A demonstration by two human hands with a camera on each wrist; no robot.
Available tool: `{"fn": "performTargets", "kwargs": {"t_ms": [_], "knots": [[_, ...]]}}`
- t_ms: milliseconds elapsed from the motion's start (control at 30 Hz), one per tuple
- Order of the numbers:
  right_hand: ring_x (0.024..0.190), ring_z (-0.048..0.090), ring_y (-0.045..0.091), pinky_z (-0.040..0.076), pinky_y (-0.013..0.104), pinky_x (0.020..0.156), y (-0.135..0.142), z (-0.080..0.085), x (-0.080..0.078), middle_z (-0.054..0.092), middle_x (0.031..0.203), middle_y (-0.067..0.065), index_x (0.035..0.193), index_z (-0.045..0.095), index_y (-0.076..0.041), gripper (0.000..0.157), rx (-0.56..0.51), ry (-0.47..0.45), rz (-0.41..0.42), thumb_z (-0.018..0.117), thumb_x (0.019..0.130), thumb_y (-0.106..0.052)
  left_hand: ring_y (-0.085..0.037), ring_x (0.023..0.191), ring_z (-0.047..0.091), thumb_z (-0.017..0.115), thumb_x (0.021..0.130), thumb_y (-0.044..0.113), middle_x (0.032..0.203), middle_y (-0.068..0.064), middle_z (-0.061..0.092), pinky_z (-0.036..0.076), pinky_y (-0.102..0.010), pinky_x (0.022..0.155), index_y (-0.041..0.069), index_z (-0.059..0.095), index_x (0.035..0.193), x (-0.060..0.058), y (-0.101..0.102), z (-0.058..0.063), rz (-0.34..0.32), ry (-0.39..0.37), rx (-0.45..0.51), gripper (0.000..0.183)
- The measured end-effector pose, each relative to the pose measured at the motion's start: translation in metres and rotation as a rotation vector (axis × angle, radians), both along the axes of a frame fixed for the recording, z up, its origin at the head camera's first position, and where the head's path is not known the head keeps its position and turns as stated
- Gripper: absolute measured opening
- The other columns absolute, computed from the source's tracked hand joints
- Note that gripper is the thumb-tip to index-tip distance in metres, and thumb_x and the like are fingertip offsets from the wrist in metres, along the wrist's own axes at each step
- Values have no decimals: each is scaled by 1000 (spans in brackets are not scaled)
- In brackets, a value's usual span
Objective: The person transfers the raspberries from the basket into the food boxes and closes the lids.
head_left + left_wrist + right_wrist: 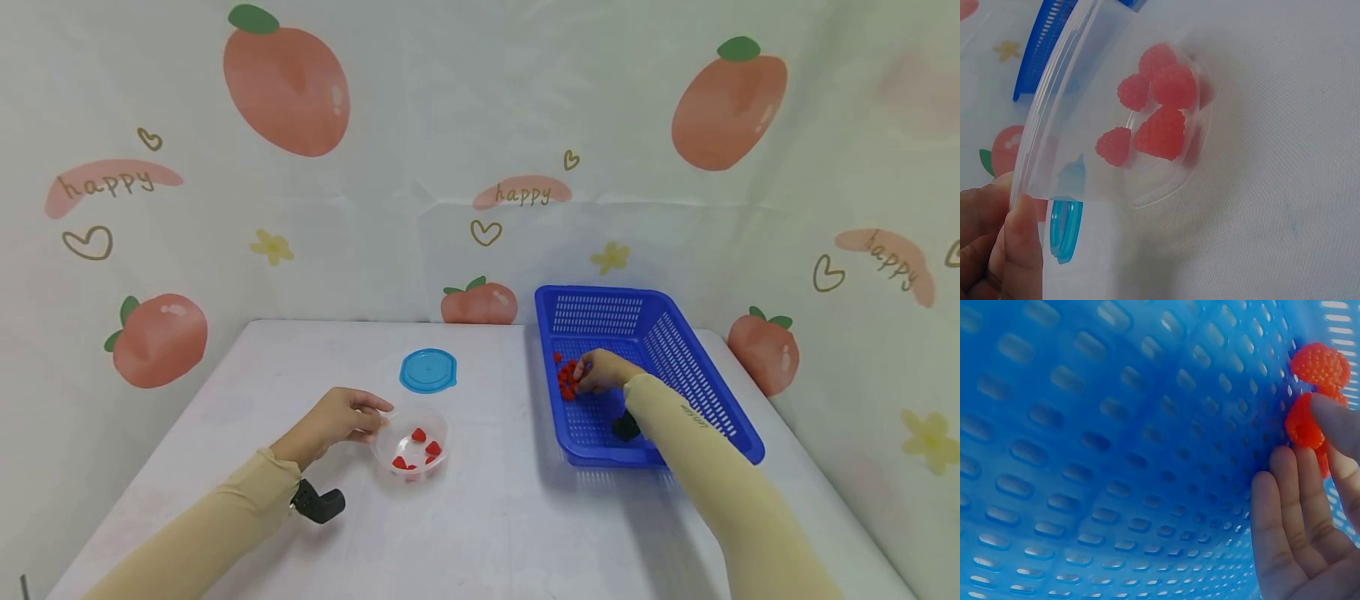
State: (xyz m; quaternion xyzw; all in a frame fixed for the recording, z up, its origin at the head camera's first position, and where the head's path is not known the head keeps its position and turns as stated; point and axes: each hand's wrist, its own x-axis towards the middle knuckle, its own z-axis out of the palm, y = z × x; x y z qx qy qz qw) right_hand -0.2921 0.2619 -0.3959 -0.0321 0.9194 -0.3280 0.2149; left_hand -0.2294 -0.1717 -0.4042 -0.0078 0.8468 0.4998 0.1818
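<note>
My left hand point(345, 417) pinches the rim of a clear round plastic tub point(390, 450) standing on the table. Several red raspberries point(1161, 134) lie on the tub's floor, seen through its side in the left wrist view. Over on the right, my right hand point(603, 372) reaches down into a blue slotted basket point(551, 400). Its thumb and index finger pinch a raspberry point(1303, 422) near the basket's left wall, the other fingers extended. More raspberries point(1321, 365) sit close around it, partly hidden by the thumb.
A blue lid point(428, 371) lies flat on the white table point(495, 517) behind the tub. The basket's raised walls surround the right hand. A printed curtain point(420, 108) hangs behind the table. Black camera mounts point(318, 504) stick out below the wrists.
</note>
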Motion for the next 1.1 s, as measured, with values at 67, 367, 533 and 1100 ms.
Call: {"fn": "performTargets", "kwargs": {"t_ms": [67,367,533,1100], "knots": [[82,54,18,53,30,72,0,-1,-1,58,85,5,93,58,1,17,3,5,-1,71,82,0,-15,69,60,71,86,8,88,-9,61,58,-26,68,-1,68,111,0,0,0,4,-1,0,27],[84,54,20,54,32,74,0,-2,-1,57,87,8,91,57,0,16,29,5,-1,71,83,0,-15,69,60,70,86,8,88,-9,61,58,-25,68,-1,68,111,1,1,0,1,1,-6,27],[86,55,20,55,33,78,1,3,1,58,90,9,93,58,1,15,35,-5,14,70,84,-2,-15,68,60,70,86,8,88,-9,61,58,-25,68,-1,68,111,0,1,-1,2,-4,1,27],[100,61,31,50,46,98,8,27,3,65,106,17,107,62,3,20,-183,64,-17,64,91,-9,-15,67,60,71,86,8,88,-9,61,58,-25,67,-1,68,111,-1,1,0,7,-10,-4,27]]}}
